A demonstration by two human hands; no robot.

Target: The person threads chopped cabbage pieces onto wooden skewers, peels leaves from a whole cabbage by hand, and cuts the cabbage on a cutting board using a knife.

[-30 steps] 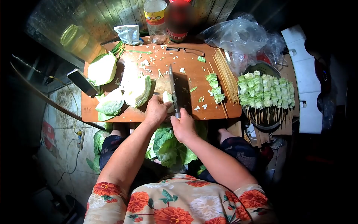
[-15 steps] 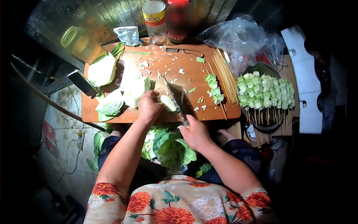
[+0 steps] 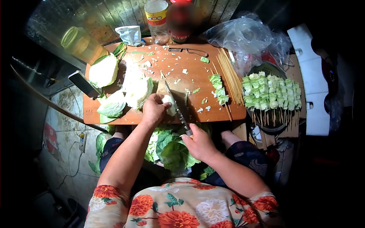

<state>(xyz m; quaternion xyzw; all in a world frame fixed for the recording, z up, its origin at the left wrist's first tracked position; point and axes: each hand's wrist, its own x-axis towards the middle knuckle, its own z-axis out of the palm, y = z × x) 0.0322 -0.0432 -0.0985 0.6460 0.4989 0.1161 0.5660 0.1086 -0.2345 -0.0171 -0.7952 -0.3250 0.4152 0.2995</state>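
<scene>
My right hand (image 3: 198, 142) is wrapped round the handle of a knife (image 3: 175, 107), whose blade slants up and left over the wooden board (image 3: 197, 72). My left hand (image 3: 154, 110) pinches the edge of a pale cabbage piece (image 3: 170, 105) just left of the blade. Beside that hand rests a cut cabbage chunk (image 3: 140, 93). Farther left are a cabbage half (image 3: 103, 70) and some loose cabbage leaves (image 3: 113, 105). One skewer of cabbage pieces (image 3: 218, 89) lies on the board's right side, next to a bundle of bare sticks (image 3: 230, 76).
Many cabbage skewers (image 3: 270, 93) lie over a metal bowl at right. A phone (image 3: 84, 84) leans at the board's left. Behind stand a yellowish jar (image 3: 81, 45), a clear bottle (image 3: 156, 21) and a peeler (image 3: 186, 51). A plastic bag (image 3: 243, 36) sits behind right.
The knife has tilted from nearly upright to a left-leaning slant, and my right hand has moved right and down. My left hand shifted slightly left, then closed on the cabbage piece's edge.
</scene>
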